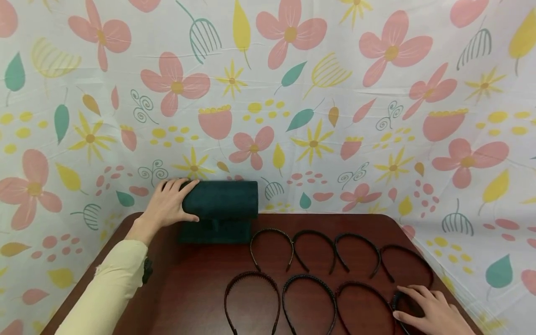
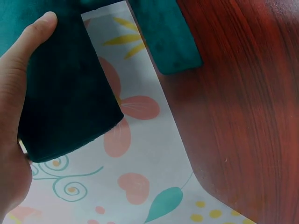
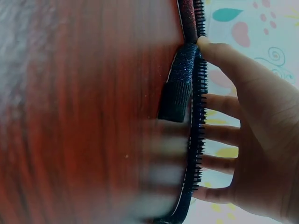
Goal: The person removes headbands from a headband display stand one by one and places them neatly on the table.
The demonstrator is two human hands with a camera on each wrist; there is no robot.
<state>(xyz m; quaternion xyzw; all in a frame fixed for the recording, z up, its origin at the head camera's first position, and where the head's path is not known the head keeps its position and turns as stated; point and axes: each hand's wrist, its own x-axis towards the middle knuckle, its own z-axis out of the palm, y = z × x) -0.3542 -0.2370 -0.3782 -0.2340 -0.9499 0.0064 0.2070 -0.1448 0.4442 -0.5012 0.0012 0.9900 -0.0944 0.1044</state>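
Note:
A dark teal velvet headband stand (image 1: 228, 199) with a cylindrical roll and flat base stands at the table's back left. My left hand (image 1: 169, 204) grips the roll's left end, fingers over the top and thumb (image 2: 39, 30) along the front. At the front right, my right hand (image 1: 435, 312) holds a dark blue glittery headband (image 3: 180, 70) with inner teeth, lying on the table. Its thumb touches the band near another, reddish headband (image 3: 188, 21), and its fingertips are at the toothed edge.
Several dark headbands lie in two rows on the reddish-brown wooden table (image 1: 192, 288), among them a back-row one (image 1: 314, 231) and a front-row one (image 1: 251, 273). A floral-printed cloth (image 1: 268, 102) hangs behind and around the table.

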